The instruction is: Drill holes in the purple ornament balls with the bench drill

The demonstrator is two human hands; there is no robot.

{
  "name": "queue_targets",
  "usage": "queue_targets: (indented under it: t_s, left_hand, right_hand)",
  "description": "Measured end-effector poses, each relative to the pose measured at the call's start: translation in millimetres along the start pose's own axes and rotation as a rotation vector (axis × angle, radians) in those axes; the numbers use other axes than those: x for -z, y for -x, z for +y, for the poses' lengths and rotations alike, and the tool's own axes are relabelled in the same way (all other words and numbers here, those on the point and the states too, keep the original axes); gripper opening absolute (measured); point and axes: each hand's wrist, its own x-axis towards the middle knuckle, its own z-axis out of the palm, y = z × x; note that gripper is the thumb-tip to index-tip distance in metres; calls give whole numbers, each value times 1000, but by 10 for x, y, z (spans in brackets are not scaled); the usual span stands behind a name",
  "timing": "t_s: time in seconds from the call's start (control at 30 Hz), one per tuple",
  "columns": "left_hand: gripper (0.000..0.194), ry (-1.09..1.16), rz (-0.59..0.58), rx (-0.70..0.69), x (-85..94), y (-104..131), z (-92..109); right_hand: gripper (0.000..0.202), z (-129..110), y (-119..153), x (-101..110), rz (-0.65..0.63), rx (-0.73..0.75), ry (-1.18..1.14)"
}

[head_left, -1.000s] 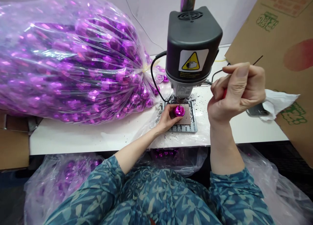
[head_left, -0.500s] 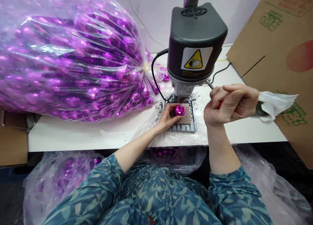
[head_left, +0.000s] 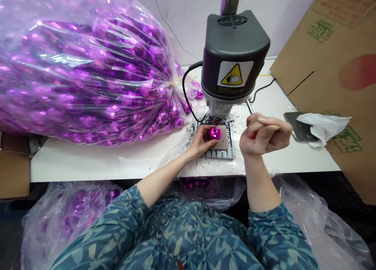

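Between the thumb and fingers of my left hand point(head_left: 200, 143) is a shiny magenta faceted ball point(head_left: 214, 133). The ball rests on a square brown board point(head_left: 223, 142) on the slotted metal base point(head_left: 230, 154) of a small bench drill press point(head_left: 235, 54). Right above the ball is the drill's chuck point(head_left: 216, 121); whether the bit touches the ball I cannot tell. My right hand point(head_left: 266, 133) is closed around the feed lever point(head_left: 249, 106), whose red grip shows a little between the fingers.
A big clear bag point(head_left: 96, 78) of magenta balls lies on the white table point(head_left: 96, 160) at left. At right are a phone point(head_left: 298, 127), a crumpled tissue point(head_left: 324, 125) and a cardboard box point(head_left: 331, 66). Dark shavings surround the base. Plastic bags point(head_left: 67, 211) hang below the table edge.
My right hand has moved down and left with the lever, baring more of its metal rod and the phone. My left hand still holds the ball on the board. The view has shifted slightly.
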Motion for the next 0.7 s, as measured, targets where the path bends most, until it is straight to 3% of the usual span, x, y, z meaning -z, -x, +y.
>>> queue_targets:
  t_s: [0.13, 0.2, 0.33, 0.4, 0.47, 0.57, 0.63, 0.7]
  left_hand:
    - [53, -14, 12, 29, -3, -22, 19]
    - [50, -48, 65, 59, 10, -7, 63]
    - [46, -186, 173, 58, 86, 274, 295]
    - [40, -238, 75, -45, 147, 578, 451]
    - [37, -287, -154, -195, 218, 943, 580]
    - [54, -463, -459, -291, 349, 1411, 668]
    - [69, -513, -534, -301, 462, 1546, 665]
    - [75, -486, -500, -318, 600, 1481, 639]
  right_hand:
    - [24, -91, -318, -189, 70, -198, 53]
    - [38, -94, -525, -295, 60, -326, 84]
    - [54, -26, -771, -401, -22, -430, 113]
    - [52, 2, -788, -403, -23, -442, 99]
    - [50, 13, -771, -392, -8, -433, 81]
    - [48, 9, -746, -376, -4, -420, 74]
    - [47, 1, -742, -371, -6, -422, 75]
    - [43, -11, -744, -368, -11, -432, 68]
